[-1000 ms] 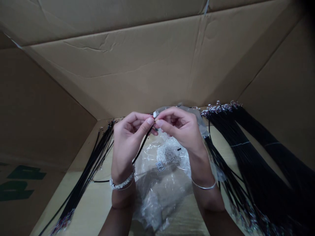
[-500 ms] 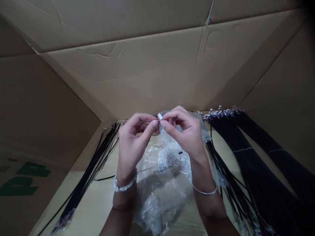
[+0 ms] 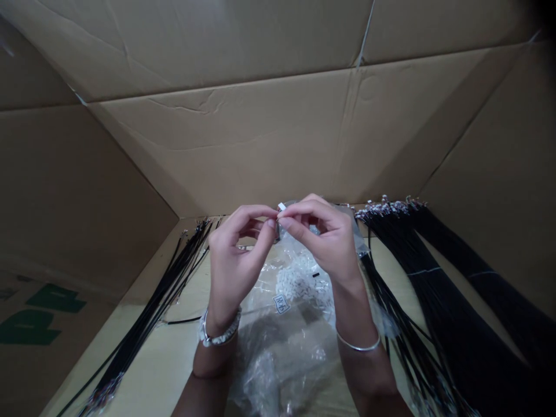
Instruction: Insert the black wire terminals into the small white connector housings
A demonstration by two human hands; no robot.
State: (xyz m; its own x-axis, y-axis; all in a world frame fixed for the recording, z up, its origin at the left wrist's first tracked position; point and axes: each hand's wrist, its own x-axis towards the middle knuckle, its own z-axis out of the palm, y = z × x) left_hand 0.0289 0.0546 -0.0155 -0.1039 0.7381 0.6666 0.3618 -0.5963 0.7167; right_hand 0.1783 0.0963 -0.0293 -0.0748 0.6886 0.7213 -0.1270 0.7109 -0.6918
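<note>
In the head view my left hand (image 3: 238, 249) and my right hand (image 3: 324, 237) meet fingertip to fingertip above a clear plastic bag (image 3: 299, 347). A small white connector housing (image 3: 282, 206) pokes up from the pinch of my right thumb and forefinger. My left thumb and forefinger are pinched right beside it on thin wires, mostly hidden by the fingertips. Below my hands, the bag holds a heap of small white connector housings (image 3: 299, 284), with a handwritten label (image 3: 281, 304) and a short black piece (image 3: 315, 275) on it.
Black cables (image 3: 160, 301) with bare wire ends lie in a bundle at the left. Thick bundles of black cables (image 3: 438, 289), with coloured wires and white ends at the back, lie on the right. Cardboard walls (image 3: 243, 145) enclose the pale tabletop (image 3: 152, 359) at the back and sides.
The view has tilted slightly upward. My fingertips have closed further around the wires, so the orange wire bits seen earlier are now mostly covered. The white connector housing remains in the pinch.
</note>
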